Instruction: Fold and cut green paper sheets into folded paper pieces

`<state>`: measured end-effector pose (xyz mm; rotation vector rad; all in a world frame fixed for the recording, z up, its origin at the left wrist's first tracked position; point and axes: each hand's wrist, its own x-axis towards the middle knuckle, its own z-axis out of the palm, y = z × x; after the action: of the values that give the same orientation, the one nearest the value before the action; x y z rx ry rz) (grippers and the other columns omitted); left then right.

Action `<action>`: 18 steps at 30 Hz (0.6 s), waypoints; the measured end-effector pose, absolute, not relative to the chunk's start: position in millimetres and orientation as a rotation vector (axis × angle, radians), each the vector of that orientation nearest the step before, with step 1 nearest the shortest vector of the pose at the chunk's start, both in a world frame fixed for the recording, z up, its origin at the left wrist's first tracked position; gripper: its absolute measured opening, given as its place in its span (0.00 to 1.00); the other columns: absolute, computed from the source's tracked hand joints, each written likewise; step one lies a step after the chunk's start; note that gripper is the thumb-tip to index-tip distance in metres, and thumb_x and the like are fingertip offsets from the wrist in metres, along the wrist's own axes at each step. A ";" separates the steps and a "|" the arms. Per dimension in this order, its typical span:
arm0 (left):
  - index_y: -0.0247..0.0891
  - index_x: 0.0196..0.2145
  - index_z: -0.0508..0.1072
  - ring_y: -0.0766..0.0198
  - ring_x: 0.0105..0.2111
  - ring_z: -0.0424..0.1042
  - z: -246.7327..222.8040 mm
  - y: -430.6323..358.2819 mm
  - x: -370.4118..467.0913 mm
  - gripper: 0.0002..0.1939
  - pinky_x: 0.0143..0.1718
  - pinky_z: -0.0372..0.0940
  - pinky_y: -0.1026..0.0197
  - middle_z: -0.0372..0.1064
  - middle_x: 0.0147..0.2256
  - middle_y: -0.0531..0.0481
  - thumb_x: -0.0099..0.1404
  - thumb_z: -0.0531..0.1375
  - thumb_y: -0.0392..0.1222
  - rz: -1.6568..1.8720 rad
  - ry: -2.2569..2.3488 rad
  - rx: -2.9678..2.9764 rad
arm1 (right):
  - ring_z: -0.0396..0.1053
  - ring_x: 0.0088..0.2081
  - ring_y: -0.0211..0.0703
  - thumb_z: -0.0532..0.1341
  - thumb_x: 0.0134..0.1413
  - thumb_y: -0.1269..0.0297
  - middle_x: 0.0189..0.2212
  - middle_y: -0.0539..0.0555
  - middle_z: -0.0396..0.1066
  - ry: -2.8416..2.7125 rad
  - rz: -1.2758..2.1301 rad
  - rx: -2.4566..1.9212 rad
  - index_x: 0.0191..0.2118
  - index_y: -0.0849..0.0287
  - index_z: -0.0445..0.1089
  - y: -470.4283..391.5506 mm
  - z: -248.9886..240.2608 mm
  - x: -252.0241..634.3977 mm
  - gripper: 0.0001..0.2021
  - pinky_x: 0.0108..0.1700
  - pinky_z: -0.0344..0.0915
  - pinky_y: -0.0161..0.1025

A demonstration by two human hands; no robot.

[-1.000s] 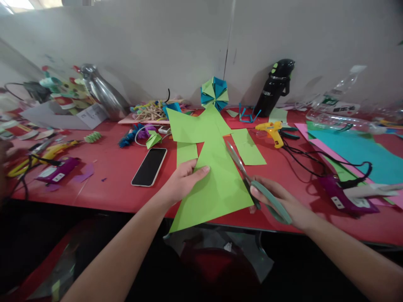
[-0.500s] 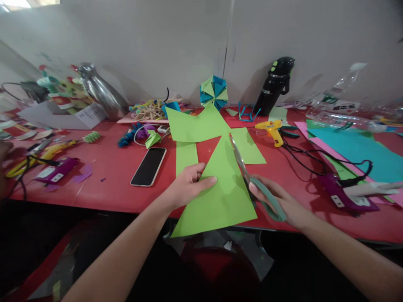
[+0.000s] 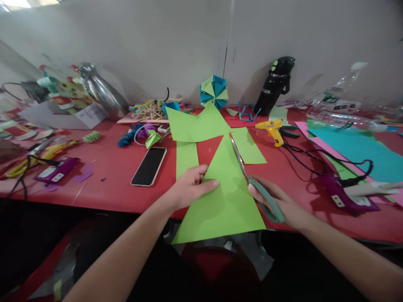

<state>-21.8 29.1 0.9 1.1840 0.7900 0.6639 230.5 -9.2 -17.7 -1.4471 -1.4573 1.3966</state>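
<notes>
Here, green paper piece (image 3: 223,205): near edge of red surface (image 3: 116,184), pinched between left fingers (image 3: 214,184) at its left side; scissors (image 3: 242,165), gripped by right fingers (image 3: 252,190), along its right edge.

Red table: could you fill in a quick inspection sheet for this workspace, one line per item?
Surface: red table, purple paper scrap lying at left.
Work things: green paper sheet reaches past the near edge; scissors at its right side.
Clutter: phone, craft sticks and yellow glue gun lie around.
Grip: left hand holds the sheet; right hand holds the scissors.
Cables: black cables loop between the glue gun and the right-hand purple power strip.
Surroundings: pale wall behind; black flask near it.
Spilled liquid: nothing seen.
</notes>
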 end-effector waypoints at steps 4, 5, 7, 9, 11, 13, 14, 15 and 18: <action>0.33 0.50 0.72 0.54 0.42 0.81 -1.9 30.4 -22.6 0.20 0.44 0.74 0.55 0.79 0.45 0.39 0.64 0.68 0.46 0.662 0.774 1.196 | 0.68 0.36 0.48 0.66 0.49 0.38 0.31 0.51 0.69 -1.430 1.421 -1.437 0.31 0.51 0.69 -9.9 -20.2 228.5 0.21 0.39 0.71 0.43; 0.33 0.50 0.72 0.54 0.42 0.81 -2.3 30.5 -22.8 0.20 0.44 0.74 0.55 0.79 0.45 0.39 0.64 0.68 0.46 0.657 0.774 1.195 | 0.68 0.35 0.48 0.66 0.49 0.37 0.31 0.51 0.69 -1.429 1.424 -1.429 0.31 0.51 0.69 -10.1 -20.4 227.8 0.22 0.39 0.71 0.43; 0.33 0.49 0.72 0.54 0.41 0.81 -2.3 30.6 -23.1 0.21 0.43 0.74 0.55 0.79 0.44 0.39 0.63 0.69 0.46 0.651 0.777 1.192 | 0.68 0.34 0.48 0.65 0.48 0.35 0.30 0.52 0.69 -1.442 1.424 -1.419 0.31 0.51 0.69 -10.3 -20.4 227.0 0.23 0.37 0.71 0.43; 0.33 0.49 0.72 0.54 0.41 0.81 -1.5 30.3 -23.3 0.21 0.44 0.74 0.55 0.79 0.44 0.40 0.63 0.69 0.46 0.649 0.774 1.189 | 0.68 0.33 0.48 0.64 0.50 0.35 0.30 0.52 0.69 -1.469 1.407 -1.420 0.31 0.51 0.69 -10.1 -20.7 227.3 0.22 0.35 0.70 0.42; 0.34 0.49 0.73 0.54 0.41 0.81 -0.4 30.0 -23.5 0.20 0.44 0.74 0.55 0.79 0.44 0.40 0.63 0.69 0.45 0.646 0.771 1.190 | 0.68 0.33 0.47 0.64 0.52 0.37 0.30 0.52 0.69 -1.496 1.380 -1.432 0.31 0.51 0.70 -9.6 -21.5 228.7 0.21 0.35 0.70 0.41; 0.34 0.49 0.73 0.54 0.41 0.81 0.3 29.9 -23.9 0.18 0.43 0.74 0.55 0.79 0.45 0.40 0.64 0.68 0.45 0.643 0.772 1.197 | 0.68 0.33 0.46 0.65 0.52 0.39 0.30 0.52 0.70 -1.513 1.364 -1.433 0.33 0.51 0.71 -9.2 -22.6 230.2 0.20 0.34 0.70 0.40; 0.34 0.48 0.73 0.54 0.41 0.81 0.3 29.9 -24.1 0.18 0.43 0.74 0.55 0.79 0.45 0.40 0.64 0.68 0.45 0.644 0.773 1.201 | 0.68 0.33 0.46 0.66 0.52 0.39 0.30 0.52 0.70 -1.516 1.362 -1.430 0.33 0.51 0.71 -9.1 -22.9 230.6 0.20 0.33 0.70 0.39; 0.34 0.48 0.74 0.54 0.41 0.81 0.2 29.9 -24.4 0.17 0.43 0.74 0.55 0.79 0.45 0.40 0.64 0.68 0.45 0.646 0.773 1.205 | 0.68 0.33 0.46 0.66 0.52 0.39 0.30 0.53 0.70 -1.516 1.363 -1.429 0.34 0.52 0.72 -9.0 -23.1 230.8 0.20 0.33 0.70 0.39; 0.34 0.48 0.74 0.54 0.41 0.81 -0.3 30.2 -24.8 0.18 0.43 0.74 0.55 0.79 0.45 0.40 0.64 0.68 0.46 0.642 0.776 1.214 | 0.68 0.33 0.46 0.66 0.51 0.38 0.30 0.52 0.70 -1.514 1.371 -1.437 0.33 0.52 0.70 -9.3 -22.2 229.6 0.21 0.32 0.70 0.38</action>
<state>-24.8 30.2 -0.3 1.2142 0.7761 0.6423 229.6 -9.3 -22.2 -1.4374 -1.5138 1.3711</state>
